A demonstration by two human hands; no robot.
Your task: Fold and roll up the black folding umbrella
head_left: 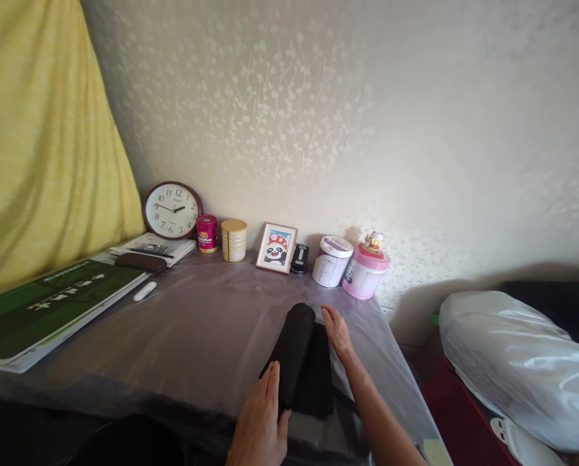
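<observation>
The fingers of the left hand (pixel 259 421) are straight and pressed together along the left side of a black rolled cloth (pixel 296 353), the thumb standing apart by its near end. The right hand (pixel 337 333) has its fingers extended and close together, just beside the cloth's flat flap (pixel 320 378); whether they touch it, I cannot tell. The black rolled cloth lies by the tabletop's (pixel 197 336) near edge, toward the right edge, with the flap spread along its right side.

At the far right corner stands a pink-lidded tub (pixel 366 273) topped by a small figurine (pixel 374 242), with a white tub (pixel 332 262) just to its left. Along the far edge, going left, come a small black object (pixel 300 259), a framed panda picture (pixel 276 248), a yellow tin (pixel 234 241) and a magenta tin (pixel 206 234). A round clock (pixel 173 217) leans at the far left corner, behind some papers (pixel 148 244) and a brown case (pixel 140 262). A large green book (pixel 56 304) covers the left part, a small white object (pixel 144 291) near its right side.
</observation>
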